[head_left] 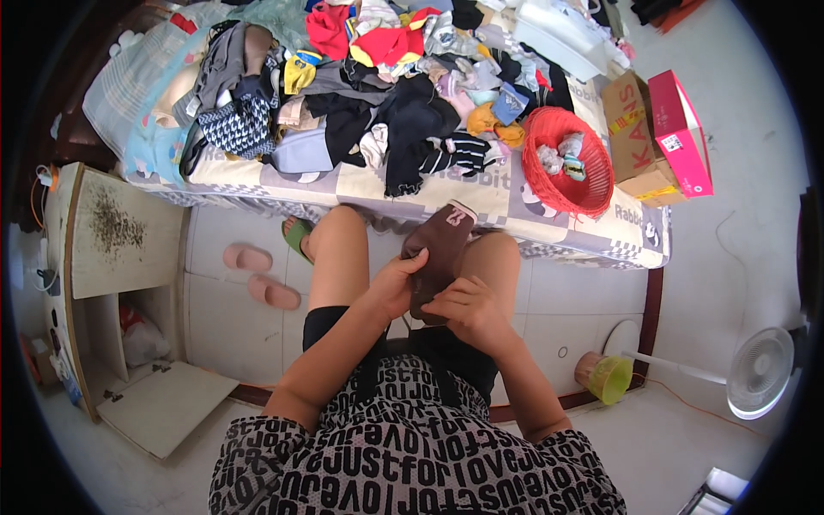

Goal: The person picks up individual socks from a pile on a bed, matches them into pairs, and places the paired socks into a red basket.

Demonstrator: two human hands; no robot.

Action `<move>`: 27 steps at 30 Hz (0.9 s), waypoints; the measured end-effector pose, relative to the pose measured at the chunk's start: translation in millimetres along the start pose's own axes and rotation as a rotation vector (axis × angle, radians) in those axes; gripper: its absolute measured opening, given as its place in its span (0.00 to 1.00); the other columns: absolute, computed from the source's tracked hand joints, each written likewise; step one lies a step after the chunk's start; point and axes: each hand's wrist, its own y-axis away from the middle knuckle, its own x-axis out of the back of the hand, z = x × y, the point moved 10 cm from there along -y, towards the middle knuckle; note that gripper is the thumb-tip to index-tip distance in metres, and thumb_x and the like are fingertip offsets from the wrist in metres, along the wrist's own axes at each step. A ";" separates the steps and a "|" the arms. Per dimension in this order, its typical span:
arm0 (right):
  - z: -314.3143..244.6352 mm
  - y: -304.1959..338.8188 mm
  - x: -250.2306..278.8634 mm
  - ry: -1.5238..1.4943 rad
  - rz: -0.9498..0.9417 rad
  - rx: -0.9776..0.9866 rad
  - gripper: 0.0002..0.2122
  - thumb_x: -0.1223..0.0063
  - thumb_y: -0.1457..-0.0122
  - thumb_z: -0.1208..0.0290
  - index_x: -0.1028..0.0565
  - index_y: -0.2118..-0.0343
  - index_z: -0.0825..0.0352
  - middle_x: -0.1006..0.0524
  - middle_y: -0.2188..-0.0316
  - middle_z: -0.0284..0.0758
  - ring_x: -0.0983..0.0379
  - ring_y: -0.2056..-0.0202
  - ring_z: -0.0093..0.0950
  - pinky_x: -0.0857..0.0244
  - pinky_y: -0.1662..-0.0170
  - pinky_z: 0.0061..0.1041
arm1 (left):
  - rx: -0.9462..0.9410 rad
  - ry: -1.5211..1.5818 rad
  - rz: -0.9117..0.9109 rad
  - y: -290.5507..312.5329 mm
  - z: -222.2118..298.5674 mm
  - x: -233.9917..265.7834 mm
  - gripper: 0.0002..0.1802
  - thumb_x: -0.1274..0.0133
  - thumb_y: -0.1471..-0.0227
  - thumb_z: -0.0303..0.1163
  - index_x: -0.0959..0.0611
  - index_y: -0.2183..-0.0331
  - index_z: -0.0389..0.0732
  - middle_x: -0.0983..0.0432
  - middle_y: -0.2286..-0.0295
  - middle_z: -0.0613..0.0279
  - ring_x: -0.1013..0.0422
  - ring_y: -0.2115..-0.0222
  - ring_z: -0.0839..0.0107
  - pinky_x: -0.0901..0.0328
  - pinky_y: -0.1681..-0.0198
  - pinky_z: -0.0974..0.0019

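Note:
A dark brown garment (439, 245) with a pale edge and a light print hangs between my hands, above my lap and just short of the bed. It looks narrow and folded; what kind it is I cannot make out. My left hand (402, 281) is closed on its left side, thumb lying on top of the cloth. Lower down, my right hand (466, 307) pinches its bottom end with bent fingers. Beyond it, a heap of mixed clothes (412, 107) covers much of the bed (300, 187).
On the bed's right stand a red woven basket (592, 193) with small bundles inside, a cardboard box (631, 129) and a pink box (682, 129). A wooden cabinet (129, 232) with its lower door down is at left. Pink slippers (275, 292), a bin (611, 380) and a fan (760, 373) stand around.

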 end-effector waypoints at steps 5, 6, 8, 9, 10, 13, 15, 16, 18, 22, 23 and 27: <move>71.5 23.9 -4.5 -0.583 0.333 -0.539 0.06 0.45 0.54 0.81 0.26 0.71 0.70 0.23 0.75 0.34 0.25 0.72 0.24 0.32 0.71 0.20 | -0.074 -0.093 -0.012 9.4 -2.4 -29.3 0.22 0.54 0.46 0.36 0.34 0.51 0.37 0.31 0.58 0.58 0.32 0.58 0.67 0.37 0.54 0.63; 76.0 23.6 -4.7 -0.582 0.338 -0.627 0.06 0.44 0.54 0.80 0.28 0.71 0.70 0.23 0.76 0.36 0.25 0.72 0.24 0.32 0.70 0.19 | -0.107 -0.130 -0.014 12.5 -0.4 -32.7 0.22 0.54 0.46 0.36 0.34 0.51 0.37 0.31 0.58 0.58 0.32 0.58 0.67 0.37 0.54 0.64; 81.7 23.7 -5.2 -0.580 0.347 -0.805 0.09 0.42 0.54 0.77 0.30 0.71 0.71 0.24 0.76 0.38 0.25 0.72 0.23 0.33 0.70 0.19 | -0.129 -0.168 -0.020 15.8 1.6 -32.0 0.21 0.53 0.46 0.35 0.34 0.52 0.37 0.31 0.59 0.59 0.31 0.60 0.68 0.36 0.56 0.65; 77.3 20.3 -1.1 -0.479 0.340 -0.779 0.12 0.43 0.55 0.77 0.34 0.69 0.70 0.25 0.77 0.40 0.25 0.73 0.28 0.33 0.70 0.21 | -0.112 -0.203 -0.019 18.8 1.7 -33.6 0.21 0.52 0.47 0.34 0.34 0.52 0.37 0.31 0.59 0.59 0.31 0.60 0.68 0.36 0.56 0.65; 76.1 17.6 -3.3 -0.458 0.345 -0.735 0.13 0.44 0.56 0.78 0.35 0.68 0.69 0.25 0.77 0.40 0.26 0.73 0.30 0.33 0.70 0.23 | -0.095 -0.238 -0.019 21.0 1.9 -35.4 0.21 0.52 0.47 0.34 0.33 0.52 0.38 0.31 0.59 0.59 0.31 0.60 0.69 0.36 0.56 0.65; 57.9 2.2 -4.8 -0.378 0.249 -0.660 0.15 0.49 0.58 0.82 0.35 0.64 0.67 0.27 0.70 0.42 0.28 0.66 0.37 0.34 0.63 0.30 | -0.089 -0.368 0.101 24.0 7.5 -16.6 0.22 0.49 0.50 0.30 0.33 0.53 0.37 0.30 0.59 0.59 0.30 0.60 0.68 0.34 0.58 0.66; 10.3 -17.1 37.5 -0.107 0.345 -0.342 0.16 0.47 0.61 0.81 0.32 0.65 0.66 0.27 0.68 0.39 0.30 0.64 0.34 0.34 0.63 0.26 | -0.167 -0.265 0.192 28.5 17.4 -10.0 0.19 0.50 0.50 0.26 0.31 0.55 0.36 0.29 0.61 0.58 0.30 0.62 0.67 0.33 0.59 0.66; -10.4 -20.3 49.0 0.029 0.390 -0.181 0.16 0.45 0.62 0.80 0.30 0.66 0.65 0.28 0.66 0.37 0.31 0.63 0.33 0.35 0.63 0.25 | -0.154 -0.218 0.208 28.0 17.4 -6.2 0.18 0.50 0.50 0.25 0.30 0.56 0.36 0.29 0.61 0.58 0.29 0.62 0.67 0.33 0.59 0.66; -4.8 -15.4 39.6 -0.006 0.332 -0.106 0.18 0.43 0.65 0.81 0.27 0.65 0.63 0.28 0.62 0.34 0.33 0.61 0.35 0.35 0.62 0.27 | -0.124 -0.116 0.237 26.2 16.9 1.9 0.15 0.52 0.50 0.22 0.29 0.58 0.35 0.29 0.62 0.57 0.29 0.63 0.67 0.32 0.58 0.65; -2.1 -14.2 44.9 0.053 0.280 -0.013 0.12 0.42 0.64 0.80 0.25 0.73 0.63 0.26 0.67 0.29 0.32 0.66 0.33 0.34 0.64 0.27 | 0.032 0.071 0.174 21.5 1.1 -12.3 0.13 0.52 0.50 0.27 0.28 0.60 0.35 0.29 0.64 0.57 0.29 0.64 0.65 0.33 0.57 0.63; -3.6 -17.6 47.4 0.040 0.256 0.007 0.11 0.42 0.64 0.79 0.25 0.74 0.63 0.25 0.69 0.29 0.31 0.66 0.32 0.34 0.64 0.26 | 0.055 0.097 0.129 24.5 0.5 -19.4 0.14 0.52 0.49 0.30 0.28 0.59 0.37 0.29 0.64 0.57 0.30 0.63 0.65 0.34 0.57 0.63; -1.0 -31.4 43.1 -0.086 0.163 0.029 0.08 0.41 0.61 0.78 0.25 0.74 0.65 0.26 0.74 0.32 0.31 0.72 0.34 0.34 0.68 0.27 | 0.039 0.066 0.173 37.6 16.6 -34.7 0.17 0.52 0.49 0.31 0.29 0.57 0.34 0.28 0.62 0.56 0.30 0.62 0.64 0.35 0.56 0.63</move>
